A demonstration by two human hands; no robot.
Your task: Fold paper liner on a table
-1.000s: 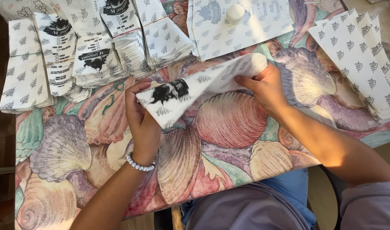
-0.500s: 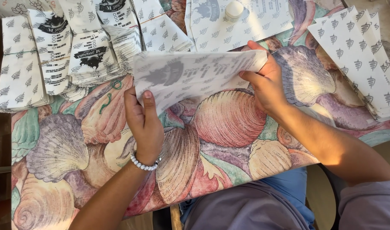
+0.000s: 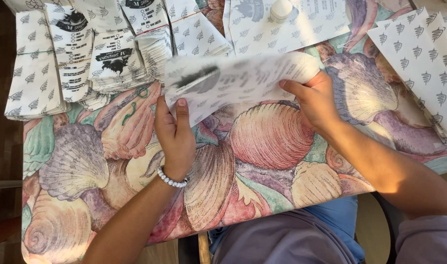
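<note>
A white printed paper sheet [image 3: 238, 80], blurred by motion, is held flat over a table with a seashell-patterned cloth [image 3: 262, 146]. My left hand [image 3: 174, 134], with a bead bracelet at the wrist, pinches the sheet's lower left edge with the thumb on top. My right hand [image 3: 314, 100] grips the sheet's right end. The part of the sheet under my fingers is hidden.
Stacks of folded white printed paper bags [image 3: 76, 54] lie across the table's far left. Flat printed sheets [image 3: 419, 58] are piled at the right edge. A large sheet [image 3: 301, 24] with a small white cap-shaped thing [image 3: 280, 10] lies at the top. A green rubber band [image 3: 133, 110] lies near the stacks.
The sheet has been opened out from a folded strip and turned flatter, now spanning between both hands. My left hand shifted up toward the stacks; my right hand stayed near the same spot.
</note>
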